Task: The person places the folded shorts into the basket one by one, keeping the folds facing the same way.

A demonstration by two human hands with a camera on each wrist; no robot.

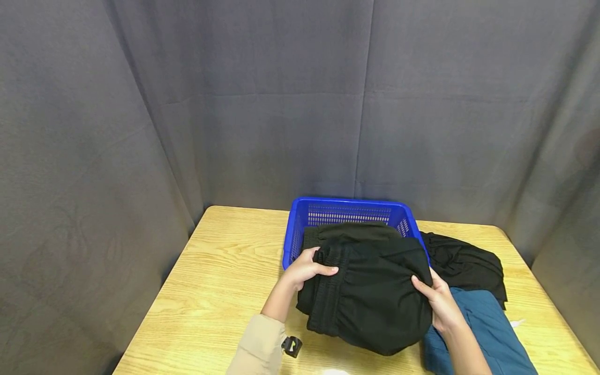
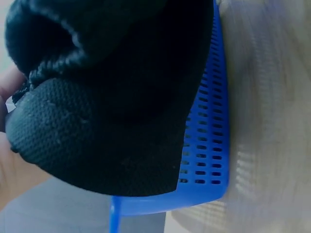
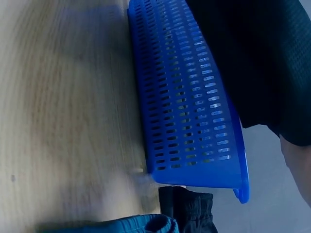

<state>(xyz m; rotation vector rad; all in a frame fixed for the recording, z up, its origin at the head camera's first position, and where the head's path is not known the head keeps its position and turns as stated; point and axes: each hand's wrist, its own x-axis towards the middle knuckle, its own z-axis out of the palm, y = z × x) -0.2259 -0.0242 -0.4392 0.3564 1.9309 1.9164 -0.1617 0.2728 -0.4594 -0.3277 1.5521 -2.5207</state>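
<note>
Black fabric, folded thick, spans the space between both hands: the black garment is held up over the near side of the blue basket, its gathered waistband toward the left. The left grip pinches that waistband end, thumb on top; the right grip clasps the opposite end, thumb also uppermost. The garment's long axis runs from hand to hand, roughly in line with the basket's long side and with the tabletop's far edge. The basket's opening lies just beyond the garment, toward that far edge; the grips are near its two near corners, neither plainly closer. How high the cloth hangs above the rim I cannot tell. A dark folded garment lies inside the basket. To the right, toward the tabletop's far right corner, lies a black cloth, with a blue cloth nearer the front edge.
</note>
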